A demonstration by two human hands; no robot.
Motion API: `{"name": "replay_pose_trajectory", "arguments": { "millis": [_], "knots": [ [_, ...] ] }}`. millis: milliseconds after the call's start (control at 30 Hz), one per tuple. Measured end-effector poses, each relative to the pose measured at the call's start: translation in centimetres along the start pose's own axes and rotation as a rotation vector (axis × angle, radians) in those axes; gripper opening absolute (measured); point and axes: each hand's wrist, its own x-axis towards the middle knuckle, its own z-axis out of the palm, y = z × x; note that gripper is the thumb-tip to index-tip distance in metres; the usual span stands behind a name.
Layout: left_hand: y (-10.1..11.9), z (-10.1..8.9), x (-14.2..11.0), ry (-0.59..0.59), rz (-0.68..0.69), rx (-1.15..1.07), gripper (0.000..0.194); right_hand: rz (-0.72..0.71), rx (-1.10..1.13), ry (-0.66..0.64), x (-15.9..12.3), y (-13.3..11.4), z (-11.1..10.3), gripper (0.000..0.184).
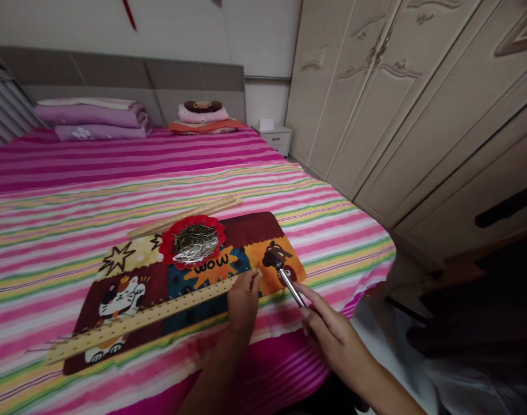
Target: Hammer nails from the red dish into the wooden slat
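Observation:
My left hand (243,302) is closed in a pinch at the right end of a long pale wooden strip (160,314). What looks like a small nail shows at its fingertips, mostly hidden. Thin nails stand along the strip's far edge, and rows of small dark holes or dots run along it. In my right hand (332,328) is a hammer (293,286), gripped by its shiny metal handle. The dark hammer head hangs just right of my left fingertips. Beyond the strip, a red scalloped bowl (166,246) holds many loose metal nails (196,241).
Under the strip lies a patterned mat (250,230) on a striped bedspread (332,222). More wooden strips (185,216) rest behind the bowl. Folded bedding (99,118) is stacked by the headboard (194,78). A wardrobe (354,86) and a nightstand (276,138) stand right of the bed.

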Motion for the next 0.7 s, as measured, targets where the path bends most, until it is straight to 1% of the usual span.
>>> {"name": "replay_pose_trajectory", "arguments": {
  "millis": [100, 167, 233, 333, 367, 433, 500, 567, 700],
  "knots": [
    [0.3, -0.7, -0.6, -0.009, 0.043, -0.005, 0.016, 0.049, 0.033, 0.021, -0.5, 0.4, -0.1, 0.051],
    [0.8, -1.8, -0.5, -0.012, 0.076, 0.025, 0.018, 0.075, 0.055, 0.036, -0.8, 0.8, -0.3, 0.052],
    [1.4, -3.7, 0.5, -0.008, 0.072, 0.097, 0.020, 0.088, 0.079, 0.045, -1.0, 1.2, -0.5, 0.052],
    [1.9, -7.6, 4.2, -0.005, -0.047, 0.311, 0.019, 0.104, 0.099, 0.052, -1.2, 1.7, -0.8, 0.056],
    [1.9, -9.0, 5.7, -0.029, -0.088, 0.408, 0.019, 0.114, 0.108, 0.055, -1.3, 1.8, -0.9, 0.057],
    [1.5, -11.4, 8.6, -0.129, -0.163, 0.617, 0.023, 0.145, 0.134, 0.064, -1.3, 2.1, -1.1, 0.060],
    [0.8, -12.9, 10.9, -0.305, -0.246, 0.801, 0.026, 0.159, 0.147, 0.073, -1.3, 2.3, -1.2, 0.062],
    [0.0, -13.6, 12.3, -0.411, -0.290, 0.870, 0.026, 0.160, 0.131, 0.084, -1.3, 2.6, -1.4, 0.063],
    [-0.8, -13.1, 13.6, -0.488, -0.335, 0.924, 0.027, 0.161, 0.093, 0.082, -1.3, 2.7, -1.6, 0.059]
  ]
}}
